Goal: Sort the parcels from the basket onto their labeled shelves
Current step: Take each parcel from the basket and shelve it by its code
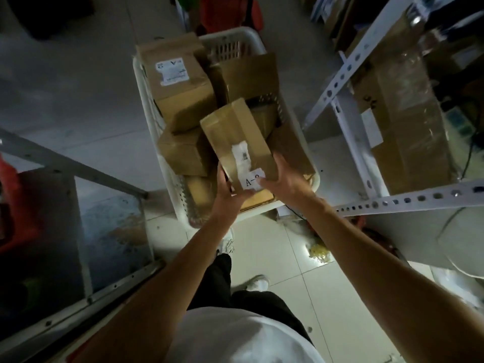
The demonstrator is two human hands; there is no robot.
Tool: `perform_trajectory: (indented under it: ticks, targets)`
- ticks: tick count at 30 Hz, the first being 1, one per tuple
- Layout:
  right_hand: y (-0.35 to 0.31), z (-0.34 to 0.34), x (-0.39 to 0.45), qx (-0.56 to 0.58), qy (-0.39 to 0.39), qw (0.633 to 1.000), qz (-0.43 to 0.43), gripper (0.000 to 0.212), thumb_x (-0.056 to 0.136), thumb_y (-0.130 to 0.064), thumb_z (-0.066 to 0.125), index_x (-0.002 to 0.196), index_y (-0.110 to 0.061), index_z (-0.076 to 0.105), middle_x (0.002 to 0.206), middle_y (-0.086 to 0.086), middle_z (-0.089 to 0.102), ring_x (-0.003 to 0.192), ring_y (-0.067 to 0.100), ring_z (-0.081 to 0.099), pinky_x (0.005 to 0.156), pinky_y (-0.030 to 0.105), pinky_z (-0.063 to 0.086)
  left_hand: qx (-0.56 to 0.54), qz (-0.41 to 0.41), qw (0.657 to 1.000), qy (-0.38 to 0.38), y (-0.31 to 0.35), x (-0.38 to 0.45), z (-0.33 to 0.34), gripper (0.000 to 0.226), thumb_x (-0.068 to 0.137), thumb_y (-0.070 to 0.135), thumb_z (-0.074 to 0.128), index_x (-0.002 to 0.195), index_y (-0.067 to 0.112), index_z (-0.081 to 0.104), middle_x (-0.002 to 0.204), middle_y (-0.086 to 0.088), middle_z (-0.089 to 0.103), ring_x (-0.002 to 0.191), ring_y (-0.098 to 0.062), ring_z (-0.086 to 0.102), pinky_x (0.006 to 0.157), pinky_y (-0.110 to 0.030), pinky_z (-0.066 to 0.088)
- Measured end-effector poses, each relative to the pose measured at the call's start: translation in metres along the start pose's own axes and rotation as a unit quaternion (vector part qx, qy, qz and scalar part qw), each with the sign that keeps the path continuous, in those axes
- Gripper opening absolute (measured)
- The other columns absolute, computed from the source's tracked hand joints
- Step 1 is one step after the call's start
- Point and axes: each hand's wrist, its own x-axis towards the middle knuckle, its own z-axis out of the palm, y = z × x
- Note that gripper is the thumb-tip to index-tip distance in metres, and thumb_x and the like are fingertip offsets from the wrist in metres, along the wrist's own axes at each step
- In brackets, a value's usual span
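Surroundings: white basket (258, 40) sitting on tiled floor (296, 260), crowded with brown boxes (180, 82).
Room: metal shelves (348, 66) flanking both sides (narrow aisle).
Parcel (237, 134): hovering over basket's near end.
Hands: left hand (226, 193) and right hand (284, 178) gripping its near end.
Label (252, 180): reading "A-", rest covered.

left hand (227, 195) + right hand (284, 179) grip parcel (237, 134) | above basket (246, 38) | label reads "A-"
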Motion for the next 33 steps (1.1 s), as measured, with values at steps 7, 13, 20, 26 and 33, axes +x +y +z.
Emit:
perform_trajectory:
  ticks: [7, 13, 20, 26, 33]
  targets:
    - [0.019, 0.03, -0.073, 0.214, 0.065, 0.974, -0.043, 0.059, 0.085, -0.051, 0.072, 0.133, -0.028, 0.047, 0.104, -0.02, 0.059, 0.093, 0.003, 0.059, 0.083, 0.027, 0.047, 0.147, 0.034, 0.987, -0.062, 0.022, -0.038, -0.04, 0.082, 0.086, 0.027, 0.074, 0.143, 0.058, 0.024, 0.135, 0.027, 0.049, 0.118, 0.004, 0.049, 0.098, -0.021, 0.041]
    - [0.035, 0.058, -0.165, 0.315, 0.104, 0.942, -0.053, 0.078, 0.087, -0.04, 0.074, 0.143, -0.063, 0.025, 0.131, -0.026, 0.057, 0.117, 0.006, 0.06, 0.101, 0.033, 0.05, 0.169, 0.025, 0.977, -0.127, 0.005, -0.098, -0.046, 0.076, 0.075, 0.039, 0.08, 0.126, 0.073, 0.036, 0.139, 0.014, 0.053, 0.13, -0.021, 0.052, 0.102, -0.05, 0.049]
    - [0.081, 0.117, -0.264, 0.384, 0.169, 0.908, -0.022, 0.076, 0.091, -0.028, 0.072, 0.151, -0.041, 0.029, 0.12, -0.03, 0.056, 0.095, -0.013, 0.062, 0.075, 0.005, 0.047, 0.254, 0.047, 0.952, -0.167, -0.05, -0.167, -0.023, 0.092, 0.059, 0.051, 0.081, 0.142, 0.05, 0.04, 0.142, 0.01, 0.054, 0.134, -0.015, 0.048, 0.112, -0.049, 0.04]
    - [0.121, 0.147, -0.337, 0.419, 0.29, 0.859, 0.056, 0.076, 0.09, -0.029, 0.073, 0.143, -0.058, 0.026, 0.112, -0.043, 0.054, 0.097, -0.007, 0.065, 0.082, 0.018, 0.054, 0.315, 0.105, 0.896, -0.294, -0.067, -0.209, 0.035, 0.084, 0.074, 0.025, 0.082, 0.146, 0.028, 0.04, 0.144, 0.011, 0.049, 0.132, 0.004, 0.044, 0.108, -0.025, 0.042]
    - [0.172, 0.148, -0.423, 0.439, 0.475, 0.744, 0.168, 0.069, 0.09, -0.023, 0.073, 0.143, -0.041, 0.034, 0.123, -0.02, 0.058, 0.103, -0.004, 0.062, 0.079, 0.015, 0.055, 0.413, 0.173, 0.742, -0.499, -0.081, -0.255, 0.149, 0.095, 0.081, 0.017, 0.08, 0.156, 0.03, 0.022, 0.145, 0.015, 0.04, 0.128, -0.001, 0.041, 0.098, -0.011, 0.038]
